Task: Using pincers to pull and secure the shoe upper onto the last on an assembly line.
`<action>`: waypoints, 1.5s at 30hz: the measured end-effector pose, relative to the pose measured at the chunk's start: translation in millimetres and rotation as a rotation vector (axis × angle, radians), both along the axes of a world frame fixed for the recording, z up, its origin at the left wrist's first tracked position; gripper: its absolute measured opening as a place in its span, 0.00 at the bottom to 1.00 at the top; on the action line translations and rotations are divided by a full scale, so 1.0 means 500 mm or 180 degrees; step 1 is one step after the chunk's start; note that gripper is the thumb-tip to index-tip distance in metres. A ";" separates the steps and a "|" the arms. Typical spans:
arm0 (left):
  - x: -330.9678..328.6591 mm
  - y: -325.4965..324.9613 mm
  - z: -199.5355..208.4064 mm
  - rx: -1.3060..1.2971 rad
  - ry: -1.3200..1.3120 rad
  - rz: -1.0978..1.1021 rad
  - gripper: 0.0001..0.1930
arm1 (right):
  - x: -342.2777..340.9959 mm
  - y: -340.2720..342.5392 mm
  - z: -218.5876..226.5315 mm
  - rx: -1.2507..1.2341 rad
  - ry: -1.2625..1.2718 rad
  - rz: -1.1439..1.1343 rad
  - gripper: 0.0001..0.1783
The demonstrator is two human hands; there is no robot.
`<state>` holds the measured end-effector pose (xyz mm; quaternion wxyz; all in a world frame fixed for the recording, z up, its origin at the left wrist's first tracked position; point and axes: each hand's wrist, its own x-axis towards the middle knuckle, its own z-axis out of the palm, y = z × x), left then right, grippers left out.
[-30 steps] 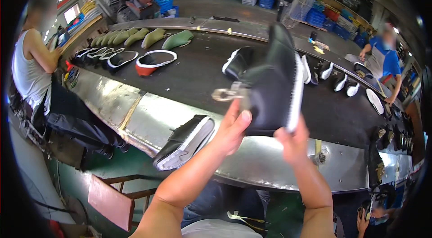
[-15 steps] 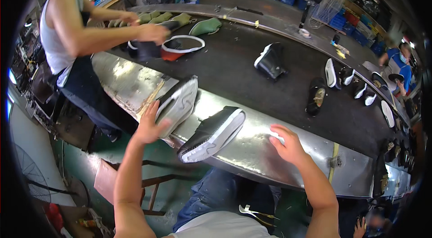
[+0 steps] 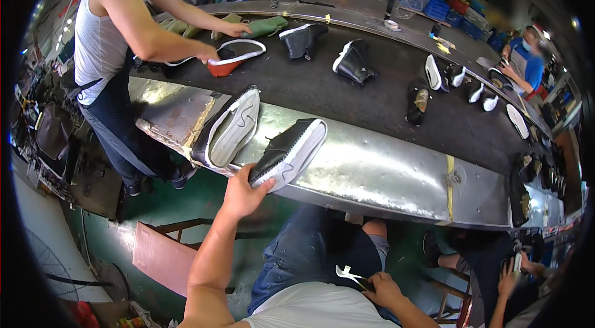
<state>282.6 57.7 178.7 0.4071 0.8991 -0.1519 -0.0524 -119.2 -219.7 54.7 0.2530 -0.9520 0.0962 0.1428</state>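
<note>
A long conveyor [image 3: 372, 99] with a matte black belt and a dented, shiny steel rim [image 3: 384, 173] runs beyond the grip. On that rim, the left hand [image 3: 243, 192] clamps the heel end of a black leather shoe [image 3: 290, 151] with a smooth white sole, tilted up. Just left of the grip lies a second black shoe [image 3: 228, 126], its white grooved sole upward. Low at the lap, the right hand [image 3: 384, 289] pinches small white-handled scissors [image 3: 351, 276].
</note>
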 end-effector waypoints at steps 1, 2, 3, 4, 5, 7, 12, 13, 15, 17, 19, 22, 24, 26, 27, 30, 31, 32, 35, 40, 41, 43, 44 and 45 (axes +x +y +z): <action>0.010 0.004 -0.001 -0.0058 0.0113 -0.0191 0.37 | -0.012 0.007 -0.002 0.0020 0.0176 -0.0029 0.29; 0.021 0.009 0.001 -0.0114 0.0226 -0.0382 0.38 | -0.021 0.017 -0.004 0.0024 0.0160 -0.0078 0.29; 0.034 0.015 0.007 -0.0191 0.0299 -0.0609 0.39 | -0.025 0.028 0.000 0.0055 0.0421 -0.0129 0.31; 0.039 0.011 0.002 -0.0413 0.0337 -0.0570 0.34 | -0.028 0.036 0.003 0.0090 0.0681 -0.0176 0.33; 0.040 0.003 0.014 -0.0352 0.0549 -0.0440 0.31 | -0.029 0.038 0.003 0.0232 0.0842 -0.0112 0.38; 0.037 0.009 0.010 -0.0315 0.0478 -0.0319 0.25 | -0.059 0.011 -0.041 0.0795 0.0939 -0.0239 0.38; -0.144 0.047 -0.115 -0.2934 0.0965 -0.0362 0.24 | -0.148 -0.008 -0.076 0.3390 0.0821 -0.2063 0.29; -0.223 0.052 -0.104 -0.3308 0.1494 -0.0486 0.27 | -0.162 -0.017 -0.091 0.3249 0.0469 -0.2012 0.25; -0.311 0.085 -0.138 -0.3525 0.2229 -0.1086 0.42 | -0.136 -0.029 -0.119 0.2260 -0.0087 -0.1888 0.18; -0.356 0.103 -0.168 -0.2856 0.2778 -0.1457 0.49 | -0.100 -0.019 -0.148 0.0835 -0.0505 -0.1804 0.16; -0.420 0.068 -0.171 -0.2337 0.2454 -0.1638 0.52 | -0.057 0.007 -0.131 0.0130 -0.0897 -0.1706 0.19; -0.491 0.033 -0.191 -0.1718 0.1729 -0.1875 0.57 | -0.042 0.020 -0.124 -0.0081 -0.0884 -0.1567 0.21; -0.519 0.027 -0.176 -0.0615 0.1983 -0.1812 0.58 | -0.049 0.020 -0.125 -0.0151 -0.0723 -0.1474 0.21; -0.532 0.035 -0.190 -0.0412 0.1950 -0.1886 0.59 | -0.053 0.017 -0.085 0.0187 -0.1725 -0.1716 0.18; -0.540 0.034 -0.188 -0.0222 0.1721 -0.1977 0.59 | -0.064 -0.008 -0.117 0.0041 -0.1375 -0.2164 0.16; -0.559 0.024 -0.137 0.0166 0.1675 -0.2030 0.60 | -0.131 -0.068 -0.080 0.0018 -0.1790 -0.2977 0.18; -0.563 0.022 -0.122 0.0376 0.1656 -0.2129 0.58 | -0.175 -0.079 -0.062 0.0160 -0.1857 -0.3110 0.18; -0.565 0.017 -0.116 0.0579 0.1627 -0.2231 0.56 | -0.215 -0.089 -0.040 0.0295 -0.1933 -0.3240 0.18; -0.584 0.001 -0.219 0.0481 0.0364 -0.2899 0.53 | -0.310 -0.044 -0.026 0.0295 -0.1389 -0.3205 0.23; -0.625 -0.158 -0.248 0.1849 -0.0853 -0.3360 0.44 | -0.432 0.034 -0.118 0.0358 -0.0374 -0.3194 0.27; -0.624 -0.197 -0.235 0.1969 0.0155 -0.3406 0.42 | -0.444 0.041 -0.125 0.0618 -0.0109 -0.3295 0.26; -0.619 -0.256 -0.254 0.1888 0.0469 -0.3297 0.40 | -0.437 0.059 -0.097 0.0977 -0.0249 -0.3427 0.27; -0.606 -0.279 -0.276 0.1818 0.0757 -0.3153 0.39 | -0.426 0.070 -0.079 0.1349 -0.0417 -0.3535 0.27; -0.579 -0.297 -0.311 0.1596 0.0755 -0.3327 0.38 | -0.415 0.072 -0.065 0.1448 -0.0621 -0.3356 0.24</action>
